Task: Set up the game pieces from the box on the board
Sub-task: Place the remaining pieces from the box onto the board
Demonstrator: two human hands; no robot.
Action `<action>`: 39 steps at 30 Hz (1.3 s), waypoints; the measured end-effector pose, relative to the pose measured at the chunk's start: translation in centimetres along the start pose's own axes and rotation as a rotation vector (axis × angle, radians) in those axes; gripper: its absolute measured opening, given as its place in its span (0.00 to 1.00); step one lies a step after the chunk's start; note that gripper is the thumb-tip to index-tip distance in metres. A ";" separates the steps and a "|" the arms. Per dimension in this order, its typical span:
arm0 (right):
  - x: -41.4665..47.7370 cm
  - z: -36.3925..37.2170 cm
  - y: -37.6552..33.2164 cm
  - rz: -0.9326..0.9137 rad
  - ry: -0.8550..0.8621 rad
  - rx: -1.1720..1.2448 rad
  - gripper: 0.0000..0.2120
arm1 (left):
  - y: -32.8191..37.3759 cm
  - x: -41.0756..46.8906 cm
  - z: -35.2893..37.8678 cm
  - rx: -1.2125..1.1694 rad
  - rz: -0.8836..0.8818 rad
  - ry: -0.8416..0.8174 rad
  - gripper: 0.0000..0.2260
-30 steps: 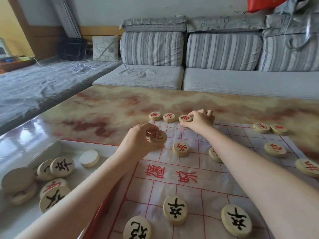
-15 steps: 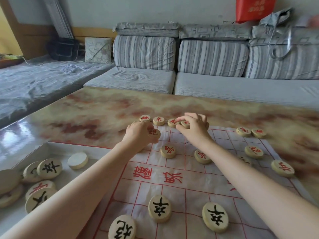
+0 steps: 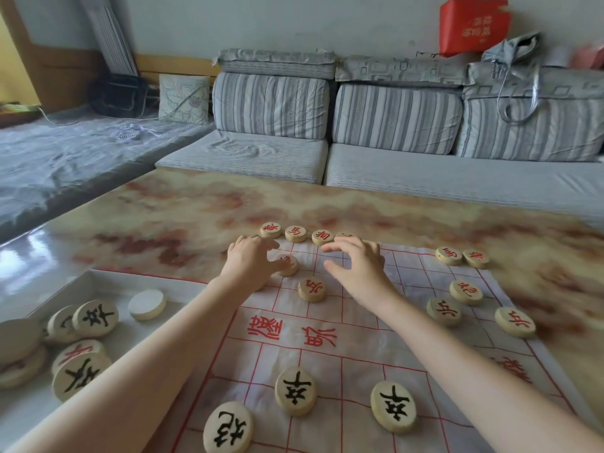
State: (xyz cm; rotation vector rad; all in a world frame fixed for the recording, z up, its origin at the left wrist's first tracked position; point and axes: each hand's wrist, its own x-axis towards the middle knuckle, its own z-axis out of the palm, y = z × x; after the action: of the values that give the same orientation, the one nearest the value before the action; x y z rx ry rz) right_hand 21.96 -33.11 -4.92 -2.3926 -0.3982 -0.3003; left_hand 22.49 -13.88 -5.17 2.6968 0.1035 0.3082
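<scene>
Your right hand (image 3: pixel 356 268) has lifted off far-edge row, fingers spread, empty. Left hand (image 3: pixel 251 263) pinches red piece (image 3: pixel 288 264) down on board (image 3: pixel 356 358), near far-left corner. Box (image 3: pixel 98 276) lies nearer left hand.

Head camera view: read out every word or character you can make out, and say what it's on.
"卒": black, near piece and its right neighbour.
"兵": red, upside down, mid-board piece.
"馬": red, upside down, far-row piece.
Unreadable: river characters, red bag print, half-covered piece the left hand holds.
</scene>
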 end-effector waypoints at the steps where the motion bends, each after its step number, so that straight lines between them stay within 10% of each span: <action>1: -0.3 0.1 -0.3 -0.010 -0.012 -0.001 0.11 | -0.1 -0.2 -0.4 -0.002 -0.004 0.010 0.23; 21: -9.5 8.7 -18.6 -0.288 -0.522 0.105 0.21 | -14.2 -16.6 -12.5 -0.095 -0.151 0.051 0.09; 39: -10.9 12.4 -19.9 -0.180 -0.291 0.141 0.19 | -16.0 -18.6 -10.8 -0.138 -0.119 0.065 0.20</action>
State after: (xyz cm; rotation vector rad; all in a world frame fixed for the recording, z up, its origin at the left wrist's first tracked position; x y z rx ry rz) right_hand 5.99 -12.83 -5.75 -2.2688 -0.7458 -0.0004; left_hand 1.52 2.79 -5.98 2.5328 0.2511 0.3537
